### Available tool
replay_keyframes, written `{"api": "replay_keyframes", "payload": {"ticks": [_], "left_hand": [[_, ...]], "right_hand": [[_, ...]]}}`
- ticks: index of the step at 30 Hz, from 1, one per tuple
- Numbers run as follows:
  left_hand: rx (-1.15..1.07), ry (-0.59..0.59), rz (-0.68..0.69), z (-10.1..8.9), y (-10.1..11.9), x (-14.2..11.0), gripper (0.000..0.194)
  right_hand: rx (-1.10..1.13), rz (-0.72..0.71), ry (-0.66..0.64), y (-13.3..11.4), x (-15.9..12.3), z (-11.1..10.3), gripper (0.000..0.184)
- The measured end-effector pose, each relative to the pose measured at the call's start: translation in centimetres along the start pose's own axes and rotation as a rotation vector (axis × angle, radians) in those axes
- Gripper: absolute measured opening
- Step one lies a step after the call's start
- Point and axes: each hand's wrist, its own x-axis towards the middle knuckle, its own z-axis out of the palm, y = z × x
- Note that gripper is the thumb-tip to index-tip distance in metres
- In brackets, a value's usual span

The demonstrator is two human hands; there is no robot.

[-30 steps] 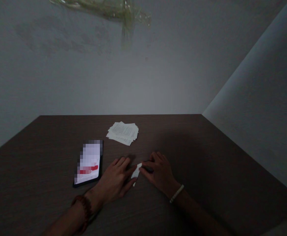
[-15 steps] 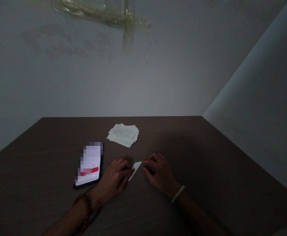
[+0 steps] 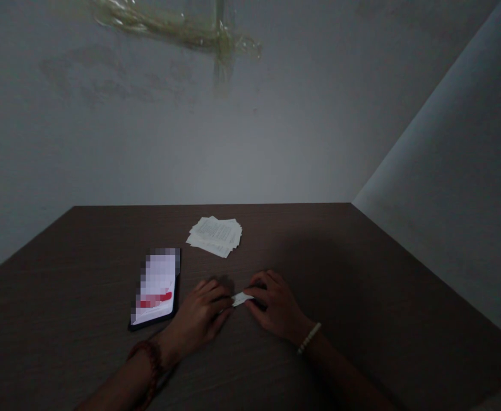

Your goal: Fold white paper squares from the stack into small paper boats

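Observation:
A small folded piece of white paper (image 3: 241,298) lies between my two hands, low over the table. My left hand (image 3: 205,308) has its fingertips closed on the paper's left end; a reddish-brown bead bracelet is on that wrist. At the right end, the thumb and fingers of my right hand (image 3: 276,302) pinch the paper; a pale bead bracelet circles this wrist. Both ends of the paper are hidden under the fingers, so its full shape cannot be made out.
Beyond my hands a loose stack of printed white paper sheets (image 3: 216,235) lies on the dark brown table (image 3: 117,228). A phone (image 3: 158,285) with a lit, partly blurred screen rests left of my left hand. A wall with shiny tape stands behind.
My right hand has moved slightly left and its fingers have closed on the paper. The paper, a slanted triangle before, now shows as a smaller, flatter strip.

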Motion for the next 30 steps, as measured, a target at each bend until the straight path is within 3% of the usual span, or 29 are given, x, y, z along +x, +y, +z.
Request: {"api": "replay_keyframes", "payload": {"ticks": [9, 18, 26, 30], "left_hand": [[0.006, 0.024, 0.024, 0.4, -0.2, 0.0, 0.020], [0.041, 0.020, 0.063, 0.2, 0.1, -0.2, 0.019], [-0.018, 0.061, -0.083, 0.9, -1.0, -0.2, 0.015], [-0.036, 0.036, -0.078, 1.1, -1.1, -0.2, 0.016]], "right_hand": [[-0.076, -0.045, -0.052, -0.8, 0.2, -0.3, 0.014], [-0.145, -0.218, -0.095, -0.7, 0.1, -0.8, 0.009], [-0.036, -0.089, -0.056, -0.9, 0.0, -0.2, 0.008], [0.042, -0.017, -0.002, -0.6, 0.3, 0.3, 0.009]]}}
